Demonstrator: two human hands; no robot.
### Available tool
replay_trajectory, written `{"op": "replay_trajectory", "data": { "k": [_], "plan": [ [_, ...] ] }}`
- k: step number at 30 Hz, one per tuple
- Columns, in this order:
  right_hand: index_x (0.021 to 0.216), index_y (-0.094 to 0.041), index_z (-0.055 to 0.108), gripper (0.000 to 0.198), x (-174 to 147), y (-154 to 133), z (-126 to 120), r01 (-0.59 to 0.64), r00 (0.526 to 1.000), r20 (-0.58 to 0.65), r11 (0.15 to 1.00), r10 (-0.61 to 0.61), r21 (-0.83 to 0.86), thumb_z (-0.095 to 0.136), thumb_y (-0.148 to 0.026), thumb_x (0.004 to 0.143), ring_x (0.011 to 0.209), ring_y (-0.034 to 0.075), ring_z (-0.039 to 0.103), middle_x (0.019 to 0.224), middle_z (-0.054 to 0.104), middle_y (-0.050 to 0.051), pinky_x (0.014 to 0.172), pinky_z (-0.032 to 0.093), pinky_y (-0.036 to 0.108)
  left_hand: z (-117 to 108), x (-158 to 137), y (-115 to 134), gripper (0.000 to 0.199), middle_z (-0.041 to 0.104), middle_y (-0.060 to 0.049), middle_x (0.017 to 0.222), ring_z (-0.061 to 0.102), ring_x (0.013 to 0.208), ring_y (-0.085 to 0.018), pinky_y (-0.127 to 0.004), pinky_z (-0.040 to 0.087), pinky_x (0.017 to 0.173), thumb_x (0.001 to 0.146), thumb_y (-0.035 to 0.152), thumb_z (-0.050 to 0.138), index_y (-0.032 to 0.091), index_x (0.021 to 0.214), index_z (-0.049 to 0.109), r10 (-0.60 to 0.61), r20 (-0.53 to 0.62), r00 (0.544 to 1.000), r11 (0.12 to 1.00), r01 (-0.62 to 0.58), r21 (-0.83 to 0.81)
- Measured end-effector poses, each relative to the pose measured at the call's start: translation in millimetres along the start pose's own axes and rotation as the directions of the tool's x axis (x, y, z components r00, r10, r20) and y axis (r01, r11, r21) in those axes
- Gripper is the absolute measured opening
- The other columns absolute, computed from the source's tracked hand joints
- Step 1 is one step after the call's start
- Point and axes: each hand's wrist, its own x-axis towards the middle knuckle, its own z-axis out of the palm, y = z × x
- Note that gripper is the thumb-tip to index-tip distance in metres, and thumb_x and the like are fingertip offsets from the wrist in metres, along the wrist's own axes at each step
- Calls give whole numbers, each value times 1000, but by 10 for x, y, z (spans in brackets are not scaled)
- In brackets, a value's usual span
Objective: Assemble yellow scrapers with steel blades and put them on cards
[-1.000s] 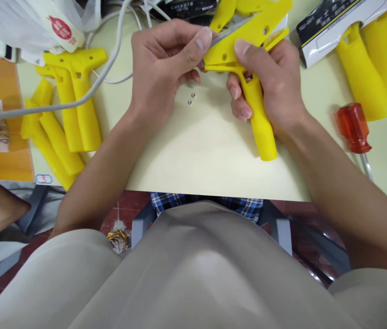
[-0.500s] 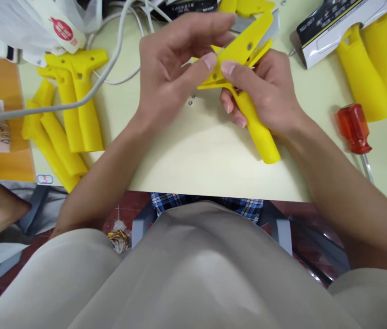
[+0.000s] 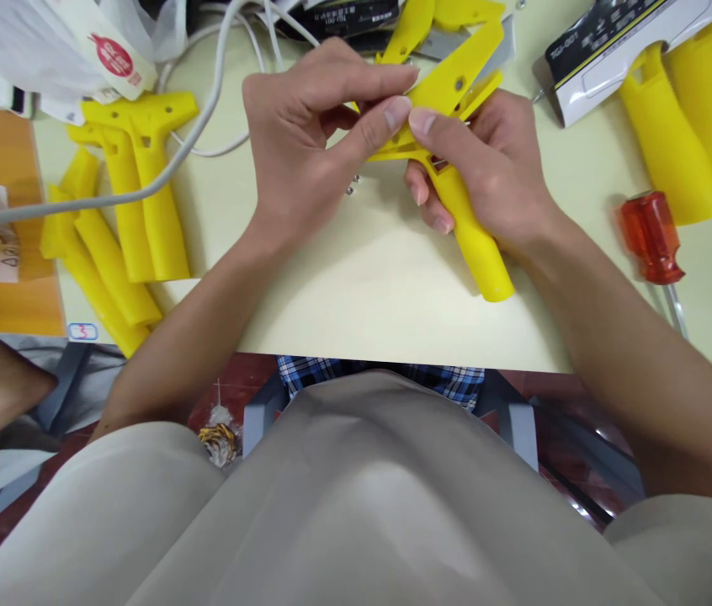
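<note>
One cream-coloured table [image 3: 369, 295] forms the work surface; clock directions are taken from the middle of the view. Next in size, a white plastic bag [image 3: 46, 50] sits between 10 and 11 o'clock. Black-and-white printed packaging [image 3: 612, 50] lies at 2 o'clock, with at least three yellow grips [image 3: 677, 151] against it, partly out of view. Four loose yellow handles [image 3: 163, 210] lie grouped at 10 o'clock.

Item under work: a yellow T-shaped handle [image 3: 475, 244] at 1 o'clock, tilted, its grip end pointing toward 5 o'clock. The right hand [image 3: 498, 172] is closed round its neck, thumb on the head's flat face. The left hand [image 3: 305, 143], half curled, sets its thumb against the head; whether it pinches the head or a small part cannot be told.

Progress, as judged: assembly of this piece appears partway. A gap shows between the plates of its head, so fastening seems unfinished. A red-handled screwdriver [image 3: 652, 236] lies unused between 2 and 3 o'clock. Two metal nuts [image 3: 349, 191], apparently, lie loose at 12 o'clock, just beside the left hand, seemingly unfitted.
</note>
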Motion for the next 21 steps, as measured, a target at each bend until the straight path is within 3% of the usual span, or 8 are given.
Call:
{"op": "replay_trajectory", "data": {
  "k": [5, 15, 21],
  "plan": [
    [96, -18, 64, 38, 0, -26, -12, -17, 999, 30, 1000, 17, 9, 84, -50, 100, 41, 12, 48, 70, 65, 0, 41, 30, 32, -37, 0, 1, 39, 86, -7, 97, 76, 83, -14, -20, 50, 59, 97, 55, 92, 24, 120, 93, 10, 51, 999, 999, -8, -51],
    [96, -23, 61, 37, 9, -3, -44, -83, 995, 51, 997, 82, 5, 87, -49, 94, 44, 11, 47, 74, 65, -2, 41, 35, 29, -141, -12, -61, 35, 86, -9, 101, 80, 90, -16, -19, 59, 65, 95, 43, 95, 22, 122, 91, -70, 108, 992, 993, 79, -85],
    [99, -24, 62, 40, 3, -14, -69, -131, 990, 54, 991, 133, -32, 88, -54, 93, 47, 12, 48, 77, 67, -2, 44, 38, 29, -146, -17, -101, 35, 86, -9, 104, 80, 90, -15, -19, 57, 63, 100, 42, 92, 21, 128, 89, 27, 119, 992, 998, -20, -57]
  ]
}}
